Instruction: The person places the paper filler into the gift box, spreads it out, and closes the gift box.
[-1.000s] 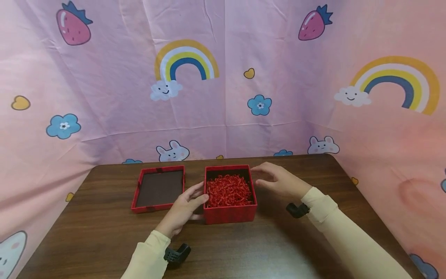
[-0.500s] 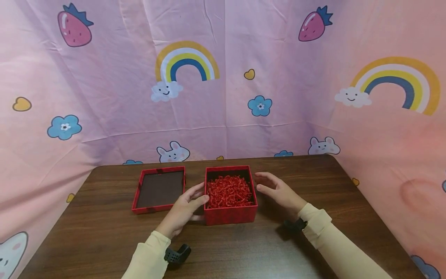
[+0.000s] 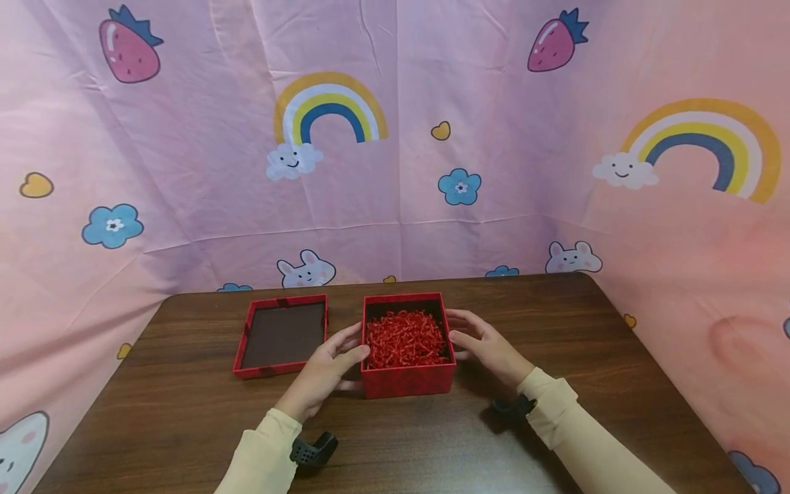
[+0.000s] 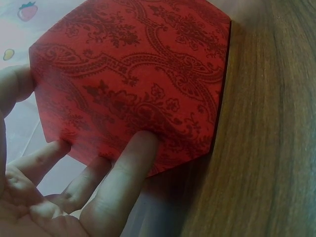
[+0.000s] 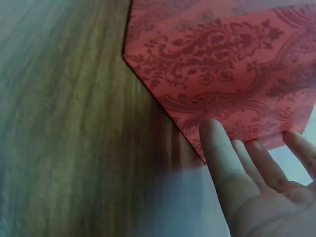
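Note:
A red square box with a dark paisley pattern stands upright on the table, its top uncovered. Crinkled red shredded paper fills it to below the rim. My left hand rests its fingertips on the left wall, the thumb near the top edge; in the left wrist view these extended fingers touch the patterned side. On the other side, my right hand has its fingertips at the right wall, and the right wrist view shows the fingers stretched out against it.
The box's red lid lies to the left with its dark inside facing up, just behind my left hand. The brown wood-grain table ends at a back edge before a pink and purple cloth with printed rainbows and strawberries.
My right hand has come down and nearer to me from the box's far right corner, and its fingers now meet the right wall. The left hand, box and lid have stayed put.

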`<state>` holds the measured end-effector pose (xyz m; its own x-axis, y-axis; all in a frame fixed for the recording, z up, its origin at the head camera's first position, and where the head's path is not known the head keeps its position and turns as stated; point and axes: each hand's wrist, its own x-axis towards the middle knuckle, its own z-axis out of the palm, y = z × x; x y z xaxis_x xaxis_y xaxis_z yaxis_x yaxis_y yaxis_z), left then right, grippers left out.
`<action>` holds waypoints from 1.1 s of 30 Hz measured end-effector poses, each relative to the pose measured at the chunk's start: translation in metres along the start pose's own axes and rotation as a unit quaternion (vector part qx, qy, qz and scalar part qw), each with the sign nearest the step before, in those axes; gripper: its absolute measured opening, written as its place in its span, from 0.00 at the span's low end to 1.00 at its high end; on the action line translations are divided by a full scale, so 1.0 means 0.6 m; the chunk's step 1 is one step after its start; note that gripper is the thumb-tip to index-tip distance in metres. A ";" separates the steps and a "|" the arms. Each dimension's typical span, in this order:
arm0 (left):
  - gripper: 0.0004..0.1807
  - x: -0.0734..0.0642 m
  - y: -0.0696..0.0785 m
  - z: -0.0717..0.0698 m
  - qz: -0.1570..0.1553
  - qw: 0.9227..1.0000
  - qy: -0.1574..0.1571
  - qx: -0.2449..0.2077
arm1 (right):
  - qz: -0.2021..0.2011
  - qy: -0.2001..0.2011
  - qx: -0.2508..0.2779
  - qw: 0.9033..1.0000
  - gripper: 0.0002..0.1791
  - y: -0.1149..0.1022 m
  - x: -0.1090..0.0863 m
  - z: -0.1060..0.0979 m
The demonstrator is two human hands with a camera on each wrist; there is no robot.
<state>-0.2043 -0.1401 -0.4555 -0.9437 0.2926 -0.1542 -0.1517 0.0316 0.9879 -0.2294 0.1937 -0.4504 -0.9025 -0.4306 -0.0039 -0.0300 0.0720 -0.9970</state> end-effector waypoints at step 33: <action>0.36 -0.005 0.045 -0.050 0.041 0.995 -0.002 0.093 | -0.002 0.010 0.014 1.000 0.33 0.011 0.000 0.007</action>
<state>-0.2142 -0.1691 -0.4285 -0.9493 0.3058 -0.0730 -0.0167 0.1830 0.9830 -0.2278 0.1901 -0.4572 -0.9110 -0.4125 0.0023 -0.0223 0.0438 -0.9988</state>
